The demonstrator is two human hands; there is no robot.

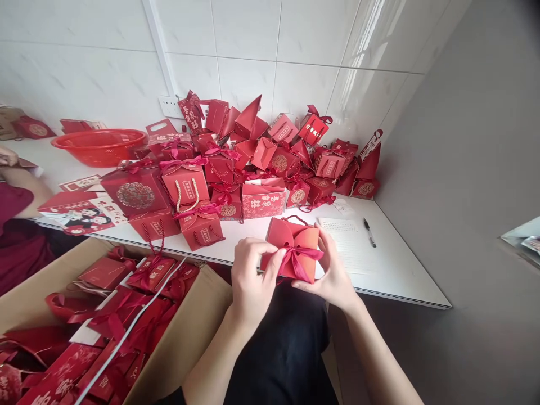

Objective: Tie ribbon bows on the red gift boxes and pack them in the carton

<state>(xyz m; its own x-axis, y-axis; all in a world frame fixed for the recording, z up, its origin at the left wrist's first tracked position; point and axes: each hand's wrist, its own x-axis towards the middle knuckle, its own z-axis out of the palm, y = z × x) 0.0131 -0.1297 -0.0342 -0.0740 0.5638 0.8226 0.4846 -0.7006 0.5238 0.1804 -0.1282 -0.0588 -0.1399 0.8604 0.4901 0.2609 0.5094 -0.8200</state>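
Note:
Between my hands, above my lap at the table's front edge, is a small red gift box (pixel 298 235) with petal-shaped flaps and a dark red ribbon (pixel 300 260) tied in a bow on top. My left hand (pixel 255 273) pinches the ribbon near the knot between thumb and finger. Around the box's right side wraps my right hand (pixel 333 273), thumb at the near edge and fingers behind. A cord handle (pixel 296 217) sticks out at the box's far side. The box's underside is hidden.
Many red gift boxes (pixel 264 197) are piled on the white table (pixel 405 275) against the tiled wall. A red plastic basket (pixel 99 147) stands at the left. Below it, a cardboard carton (pixel 189 315) holds more boxes, crossed by a white cable (pixel 130 329). Written paper (pixel 350 242) and a pen (pixel 369 232) lie right. A person's arm (pixel 25 188) shows far left.

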